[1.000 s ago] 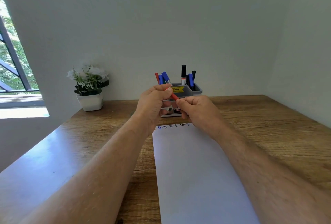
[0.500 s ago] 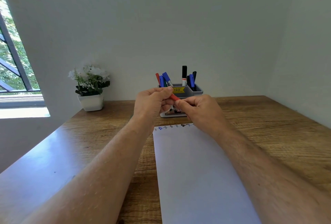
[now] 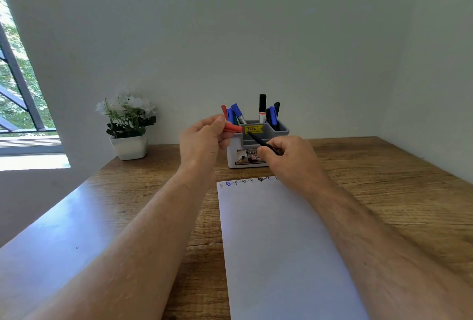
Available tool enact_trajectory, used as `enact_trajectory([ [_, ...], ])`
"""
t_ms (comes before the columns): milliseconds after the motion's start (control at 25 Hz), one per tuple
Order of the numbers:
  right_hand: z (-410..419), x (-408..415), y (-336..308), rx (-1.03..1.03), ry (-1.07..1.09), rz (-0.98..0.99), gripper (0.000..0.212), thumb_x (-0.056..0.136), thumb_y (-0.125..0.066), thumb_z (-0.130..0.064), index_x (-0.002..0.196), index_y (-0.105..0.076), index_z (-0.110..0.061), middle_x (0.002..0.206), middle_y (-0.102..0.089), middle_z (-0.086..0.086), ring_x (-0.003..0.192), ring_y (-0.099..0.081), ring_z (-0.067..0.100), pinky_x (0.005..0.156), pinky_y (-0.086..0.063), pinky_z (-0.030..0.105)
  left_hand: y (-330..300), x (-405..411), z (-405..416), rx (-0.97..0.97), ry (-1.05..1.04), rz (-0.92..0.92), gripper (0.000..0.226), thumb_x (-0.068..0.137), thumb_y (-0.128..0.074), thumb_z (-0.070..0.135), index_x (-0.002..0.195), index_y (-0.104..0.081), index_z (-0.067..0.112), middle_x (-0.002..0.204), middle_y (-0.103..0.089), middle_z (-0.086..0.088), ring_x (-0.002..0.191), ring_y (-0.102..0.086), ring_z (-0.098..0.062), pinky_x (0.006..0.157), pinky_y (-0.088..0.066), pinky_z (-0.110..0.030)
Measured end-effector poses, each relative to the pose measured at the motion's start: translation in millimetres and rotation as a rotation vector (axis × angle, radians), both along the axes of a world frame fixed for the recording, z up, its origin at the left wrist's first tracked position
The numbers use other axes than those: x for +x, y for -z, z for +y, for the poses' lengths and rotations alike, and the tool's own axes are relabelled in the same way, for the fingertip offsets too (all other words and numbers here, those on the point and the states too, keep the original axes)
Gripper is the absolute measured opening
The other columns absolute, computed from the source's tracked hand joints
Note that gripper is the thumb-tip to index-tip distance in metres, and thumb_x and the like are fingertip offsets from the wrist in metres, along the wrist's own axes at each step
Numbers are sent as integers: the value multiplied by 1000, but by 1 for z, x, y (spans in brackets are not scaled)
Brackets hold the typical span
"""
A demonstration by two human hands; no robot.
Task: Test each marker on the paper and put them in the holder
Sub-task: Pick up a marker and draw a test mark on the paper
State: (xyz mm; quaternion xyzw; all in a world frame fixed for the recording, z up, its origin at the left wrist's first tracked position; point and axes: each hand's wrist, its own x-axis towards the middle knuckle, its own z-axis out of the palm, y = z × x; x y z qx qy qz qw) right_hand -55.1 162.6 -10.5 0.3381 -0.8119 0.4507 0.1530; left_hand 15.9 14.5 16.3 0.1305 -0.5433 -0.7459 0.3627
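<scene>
Left hand (image 3: pixel 202 140) is pinching a red cap (image 3: pixel 233 128) between thumb and fingers, and the right hand (image 3: pixel 289 159) has its fingers curled around a thin dark marker (image 3: pixel 261 142), tip pointing up toward the holder (image 3: pixel 258 140). Both are held up just in front of that grey and white holder, which sits by the table's (image 3: pixel 384 179) back edge with several markers standing in it. The paper (image 3: pixel 281 243) lies right in front, with small test scribbles along its far edge. A potted plant (image 3: pixel 128 125) is off in the back left corner.
</scene>
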Motion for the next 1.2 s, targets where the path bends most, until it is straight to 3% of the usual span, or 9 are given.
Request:
enact_trajectory([
  [240,1,3,-1,-104,-49,-40,17,95,-60,-21,104,-74,-16,77,-62,-13,72,-58,1,55,-39,6,-3,2,5,138,65,4,14,95,-58,12,104,-69,7,90,-76,-11,76,-73,-15,62,-57,-21],
  [360,4,4,-6,-233,-64,-69,21,93,-64,-16,111,-74,-17,88,-66,-6,76,-59,5,66,-49,15,-3,3,9,96,91,-20,19,98,-52,7,105,-70,7,87,-76,-10,76,-72,-16,67,-59,-24],
  [520,8,1,-13,-397,-20,-111,33,90,-67,-12,122,-68,-15,87,-67,-2,64,-62,8,61,-57,27,-5,2,16,5,95,-121,37,90,-39,-4,104,-69,12,52,-62,3,54,-57,-10,55,-54,-25],
  [600,10,0,-15,-485,-29,-163,43,91,-65,-7,132,-59,-19,88,-66,2,54,-63,10,53,-57,27,-4,1,19,-209,61,-246,45,90,-30,-5,101,-67,17,60,-60,5,57,-48,-9,52,-46,-26],
  [680,14,-1,-15,-532,-28,-201,43,93,-61,-5,131,-55,-25,89,-66,6,50,-65,15,48,-56,30,0,2,23,-690,36,-407,39,90,-33,-1,93,-66,20,81,-57,8,71,-51,-8,57,-48,-27],
  [760,17,-2,-15,-570,-33,-239,31,94,-54,-4,118,-61,-23,88,-68,11,47,-64,19,43,-54,30,7,3,30,-1078,84,-560,30,89,-40,5,89,-65,22,84,-52,12,80,-51,-9,62,-46,-25],
  [920,20,-4,-17,-671,-69,-350,33,96,-41,-3,101,-70,-17,81,-69,10,43,-60,19,40,-50,29,15,-3,34,-1189,159,-705,20,90,-48,21,98,-66,22,93,-58,7,85,-53,-12,69,-44,-26],
  [1080,22,-5,-12,-599,32,-326,6,91,-64,-13,92,-69,-17,68,-66,1,39,-57,13,39,-49,26,27,-11,32,-1319,158,-765,14,88,-63,42,97,-62,32,89,-54,12,79,-52,-5,70,-46,-24],
  [1200,25,-8,-5,-503,138,-333,34,92,-62,-40,71,-70,-14,47,-58,0,33,-50,11,33,-40,20,32,-16,32,-1332,165,-777,23,85,-67,50,100,-64,33,87,-53,12,82,-55,-9,71,-49,-26],
])
